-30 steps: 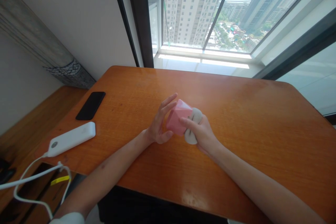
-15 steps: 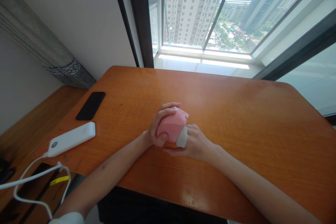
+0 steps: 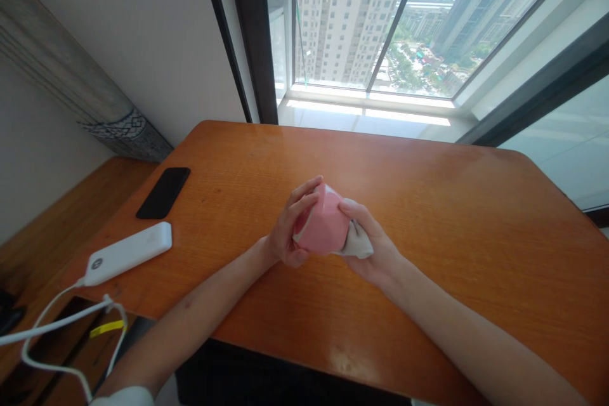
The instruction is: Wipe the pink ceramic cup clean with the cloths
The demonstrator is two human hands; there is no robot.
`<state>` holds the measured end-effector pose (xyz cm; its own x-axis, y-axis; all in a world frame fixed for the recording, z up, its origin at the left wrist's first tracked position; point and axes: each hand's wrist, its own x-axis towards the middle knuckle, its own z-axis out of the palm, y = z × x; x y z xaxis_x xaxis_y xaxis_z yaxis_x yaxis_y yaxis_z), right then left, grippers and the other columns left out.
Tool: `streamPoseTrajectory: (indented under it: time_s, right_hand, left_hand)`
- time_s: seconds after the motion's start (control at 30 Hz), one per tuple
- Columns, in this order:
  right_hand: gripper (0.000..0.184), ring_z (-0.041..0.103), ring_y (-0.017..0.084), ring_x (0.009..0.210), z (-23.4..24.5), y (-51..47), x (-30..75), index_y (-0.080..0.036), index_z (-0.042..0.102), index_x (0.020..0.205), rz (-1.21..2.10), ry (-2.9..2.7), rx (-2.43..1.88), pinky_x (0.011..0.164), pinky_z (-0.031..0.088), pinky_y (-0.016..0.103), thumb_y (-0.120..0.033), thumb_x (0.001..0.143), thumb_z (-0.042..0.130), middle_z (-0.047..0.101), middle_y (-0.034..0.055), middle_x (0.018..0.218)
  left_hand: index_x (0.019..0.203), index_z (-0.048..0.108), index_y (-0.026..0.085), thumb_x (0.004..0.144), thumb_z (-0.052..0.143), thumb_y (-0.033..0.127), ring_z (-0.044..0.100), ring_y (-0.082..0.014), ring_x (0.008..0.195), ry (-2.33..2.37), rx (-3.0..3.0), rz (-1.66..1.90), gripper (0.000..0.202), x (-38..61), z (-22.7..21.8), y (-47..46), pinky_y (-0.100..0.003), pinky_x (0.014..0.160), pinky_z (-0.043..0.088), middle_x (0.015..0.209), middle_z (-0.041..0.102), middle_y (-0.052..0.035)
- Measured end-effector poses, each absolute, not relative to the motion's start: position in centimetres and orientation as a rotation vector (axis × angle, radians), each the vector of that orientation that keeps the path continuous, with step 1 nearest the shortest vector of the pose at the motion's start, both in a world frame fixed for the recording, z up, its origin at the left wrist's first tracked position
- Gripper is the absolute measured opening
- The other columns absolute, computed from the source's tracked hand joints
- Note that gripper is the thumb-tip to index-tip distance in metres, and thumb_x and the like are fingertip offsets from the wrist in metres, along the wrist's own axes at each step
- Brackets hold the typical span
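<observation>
A pink faceted object point(image 3: 324, 223), too little shown to name its kind, is held between both hands above the middle of the table. My left hand point(image 3: 289, 228) wraps its left side, fingers over the top and thumb below. On the right side, my right hand point(image 3: 375, 247) grips a crumpled whitish cloth point(image 3: 358, 241) and presses it against the pink object, thumb on top. The right fingers are mostly hidden beneath the cloth and object.
On the wooden table point(image 3: 457, 254), a black phone point(image 3: 163, 193) lies at the left. Nearer me is a white power bank point(image 3: 130, 254) with a white cable point(image 3: 52, 323) running off the edge. A window point(image 3: 428, 32) stands beyond the far edge, and a curtain point(image 3: 85, 70) hangs at left.
My right hand has come out from underneath to the right side, its thumb now on top. More of the cloth shows, and the pink object has turned in my left hand.
</observation>
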<state>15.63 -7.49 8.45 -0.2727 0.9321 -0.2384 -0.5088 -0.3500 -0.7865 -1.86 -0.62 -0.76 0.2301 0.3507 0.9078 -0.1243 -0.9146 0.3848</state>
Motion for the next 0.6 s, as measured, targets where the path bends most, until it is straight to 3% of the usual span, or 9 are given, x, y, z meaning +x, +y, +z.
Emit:
streamPoseTrajectory:
  time_s: [0.13,0.27,0.33,0.43,0.5,0.6]
  right_hand:
    - [0.053,0.073,0.022,0.090,7.3,-8.1,15.2,-0.023,0.079,0.118,1.714,-0.888,-0.880,0.076,0.061,0.030,-0.064,0.086,0.088,0.080,0.0067,0.109]
    - [0.047,0.060,0.016,0.066,5.7,-8.2,15.5,-0.021,0.077,0.090,1.107,-1.662,-0.876,0.060,0.047,0.028,-0.066,0.085,0.089,0.071,0.0015,0.078]
    - [0.040,0.054,0.014,0.058,5.1,-7.7,15.8,-0.021,0.072,0.078,0.613,-2.008,-0.758,0.056,0.040,0.027,-0.056,0.091,0.086,0.064,-0.0010,0.066]
    - [0.034,0.054,0.012,0.056,4.6,-7.0,16.3,-0.021,0.066,0.071,0.036,-2.227,-0.534,0.056,0.038,0.027,-0.028,0.105,0.070,0.064,-0.0007,0.062]
    - [0.034,0.053,0.012,0.055,4.6,-6.8,16.5,-0.021,0.063,0.069,-0.039,-2.224,-0.489,0.055,0.037,0.027,-0.018,0.103,0.065,0.063,-0.0010,0.061]
    - [0.031,0.048,0.011,0.052,5.3,-7.0,16.5,-0.022,0.063,0.068,0.352,-2.035,-0.698,0.051,0.036,0.025,-0.028,0.095,0.076,0.058,-0.0032,0.059]
  left_hand:
    - [0.160,0.052,0.027,0.096,0.049,0.082,0.063,-0.0409,0.141,0.244,2.050,1.790,0.084,-1.9,-0.3,-1.3,-0.065,0.110,0.059,0.161,0.056,-0.0165]
    - [0.155,0.056,0.029,0.096,0.047,0.079,0.064,-0.0419,0.137,0.269,1.906,1.821,0.078,-1.8,-0.4,-1.7,-0.069,0.106,0.060,0.156,0.059,-0.0145]
    - [0.155,0.057,0.026,0.097,0.046,0.078,0.063,-0.0430,0.139,0.234,1.874,1.799,0.079,-1.8,-0.4,-1.8,-0.070,0.110,0.058,0.155,0.060,-0.0162]
    - [0.156,0.058,0.022,0.096,0.047,0.076,0.062,-0.0431,0.139,0.172,1.887,1.728,0.082,-1.8,-0.3,-1.7,-0.069,0.113,0.056,0.156,0.059,-0.0185]
    - [0.158,0.056,0.022,0.098,0.047,0.077,0.061,-0.0433,0.142,0.171,1.883,1.701,0.082,-1.6,-0.3,-1.5,-0.069,0.115,0.055,0.160,0.057,-0.0184]
    - [0.165,0.046,0.024,0.099,0.047,0.082,0.055,-0.0438,0.152,0.195,1.882,1.767,0.087,-1.4,-0.9,-0.9,-0.065,0.121,0.052,0.167,0.053,-0.0170]
